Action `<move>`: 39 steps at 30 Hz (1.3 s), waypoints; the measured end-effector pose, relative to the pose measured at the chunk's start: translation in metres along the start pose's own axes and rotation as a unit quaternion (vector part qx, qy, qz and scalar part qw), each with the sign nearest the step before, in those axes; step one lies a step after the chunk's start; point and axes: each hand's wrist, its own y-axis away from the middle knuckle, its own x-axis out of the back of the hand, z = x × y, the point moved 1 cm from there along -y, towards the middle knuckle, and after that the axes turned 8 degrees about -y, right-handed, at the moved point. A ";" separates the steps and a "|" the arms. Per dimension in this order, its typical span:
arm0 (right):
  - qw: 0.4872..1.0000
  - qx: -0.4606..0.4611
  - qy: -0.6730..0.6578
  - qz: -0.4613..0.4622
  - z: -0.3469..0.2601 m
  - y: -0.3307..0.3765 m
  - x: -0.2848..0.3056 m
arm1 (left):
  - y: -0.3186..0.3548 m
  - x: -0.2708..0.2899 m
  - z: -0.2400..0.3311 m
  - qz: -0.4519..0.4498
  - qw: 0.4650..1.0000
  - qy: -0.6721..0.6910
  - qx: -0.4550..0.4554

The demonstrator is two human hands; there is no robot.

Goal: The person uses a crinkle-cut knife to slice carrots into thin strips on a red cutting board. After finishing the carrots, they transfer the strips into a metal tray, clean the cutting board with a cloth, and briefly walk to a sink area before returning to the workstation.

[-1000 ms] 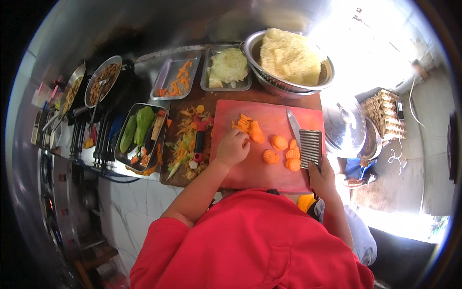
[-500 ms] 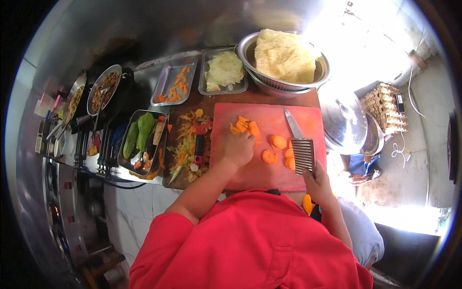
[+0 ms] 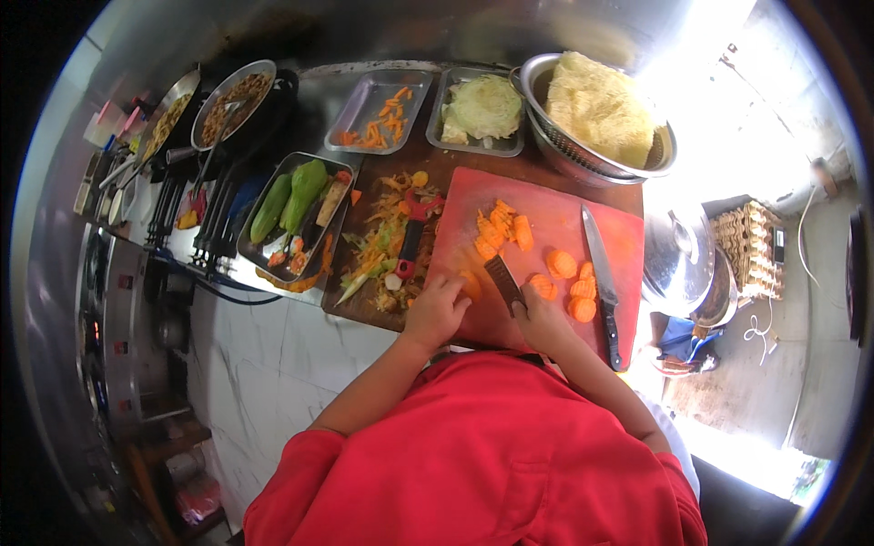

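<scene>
Down on the red board (image 3: 546, 227) both hands meet near its front edge: the left hand (image 3: 435, 309) is curled over a piece of carrot (image 3: 470, 284), fingers bent so it stays pinned flat, and the right hand (image 3: 539, 320) is closed round the handle of a crinkle cutter (image 3: 503, 282), whose dark wavy blade stands just beside the left fingertips, angled so it can press down through the piece. Cut rounds (image 3: 569, 284) lie in a loose group to the right of the cutter, apart from a heap of ridged sticks (image 3: 499, 227) farther up the board, so the two cuts are kept separate. A knife (image 3: 599, 278) rests along the right side of the board, blade pointing away, parked within reach of the right hand but clear of the cutting spot. Left of the board, peelings (image 3: 382, 241) are piled on the brown table (image 3: 428, 168) with a red peeler (image 3: 410, 232) lying among them, kept off the clean surface. Beyond, a tray of carrot strips (image 3: 375, 114), a tray with cabbage (image 3: 481, 109) and a colander (image 3: 596, 114) of pale shreds line the back; a tray of green gourds (image 3: 291, 205) sits to the left, beside pans (image 3: 232, 100) on the stove, and egg cartons (image 3: 746, 246) stand off to the right
</scene>
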 end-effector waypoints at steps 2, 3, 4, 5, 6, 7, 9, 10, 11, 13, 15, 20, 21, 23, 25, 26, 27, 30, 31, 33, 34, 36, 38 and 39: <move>0.999 0.020 0.032 0.003 -0.008 -0.007 -0.005 | 0.004 0.005 -0.004 0.003 0.999 -0.007 -0.040; 0.998 0.030 0.047 0.005 -0.013 -0.010 -0.008 | 0.004 0.003 -0.007 0.015 0.997 -0.040 -0.069; 0.998 0.030 0.059 -0.006 -0.019 -0.013 -0.009 | 0.003 -0.003 -0.011 0.026 0.992 -0.072 -0.100; 0.997 0.029 0.072 -0.015 -0.027 -0.015 -0.009 | 0.003 -0.008 -0.012 0.037 0.985 -0.104 -0.131; 0.996 0.029 0.084 -0.025 -0.034 -0.016 -0.010 | 0.004 -0.012 -0.012 0.050 0.985 -0.104 -0.131; 0.994 0.025 0.098 -0.034 -0.038 -0.018 -0.011 | 0.005 -0.016 -0.012 0.063 0.984 -0.104 -0.131; 0.991 0.014 0.125 -0.050 -0.046 -0.020 -0.014 | 0.004 -0.018 -0.011 0.078 0.981 -0.111 -0.136; 0.988 -0.002 0.143 -0.058 -0.052 -0.020 -0.013 | 0.003 -0.018 -0.010 0.081 0.980 -0.118 -0.139; 0.985 -0.019 0.160 -0.068 -0.059 -0.019 -0.012 | 0.003 -0.017 -0.009 0.084 0.978 -0.125 -0.142; 0.980 -0.028 0.182 -0.072 -0.062 -0.019 -0.015 | 0.003 -0.017 -0.009 0.086 0.977 -0.126 -0.146; 0.979 -0.016 0.193 -0.060 -0.061 -0.018 -0.018 | 0.002 -0.019 -0.011 0.093 0.976 -0.124 -0.156; 0.979 -0.042 0.185 -0.076 -0.046 -0.027 -0.024 | -0.003 -0.021 -0.016 0.082 0.979 -0.089 -0.165; 0.980 -0.038 0.180 -0.074 -0.044 -0.029 -0.024 | -0.004 -0.020 -0.017 0.080 0.980 -0.083 -0.164; 0.979 -0.018 0.189 -0.072 -0.033 -0.032 -0.029 | -0.004 -0.019 -0.017 0.074 0.981 -0.072 -0.165; 0.980 -0.001 0.189 -0.068 -0.029 -0.029 -0.028 | -0.005 -0.021 -0.018 0.085 0.980 -0.057 -0.173; 0.981 0.007 0.181 -0.069 -0.032 -0.027 -0.026 | -0.004 -0.021 -0.019 0.087 0.980 -0.051 -0.174; 0.982 0.014 0.173 -0.070 -0.036 -0.024 -0.025 | -0.003 -0.021 -0.020 0.088 0.980 -0.049 -0.174; 0.980 -0.041 0.176 -0.083 -0.053 -0.021 -0.018 | -0.003 -0.022 -0.021 0.092 0.980 -0.042 -0.170; 0.981 -0.041 0.171 -0.084 -0.057 -0.021 -0.017 | -0.002 -0.024 -0.023 0.093 0.981 -0.043 -0.165; 0.983 -0.044 0.158 -0.087 -0.061 -0.019 -0.019 | 0.001 -0.025 -0.023 0.089 0.983 -0.041 -0.157; 0.981 -0.055 0.161 -0.093 -0.057 -0.020 -0.021 | 0.001 -0.024 -0.022 0.087 0.983 -0.040 -0.155; 0.978 -0.071 0.170 -0.098 -0.049 -0.024 -0.025 | -0.001 -0.023 -0.019 0.085 0.984 -0.043 -0.153; 0.980 -0.044 0.170 -0.093 -0.039 -0.030 -0.029 | -0.002 -0.022 -0.020 0.081 0.984 -0.054 -0.152; 0.981 -0.030 0.171 -0.089 -0.037 -0.031 -0.029 | -0.002 -0.022 -0.020 0.086 0.983 -0.049 -0.157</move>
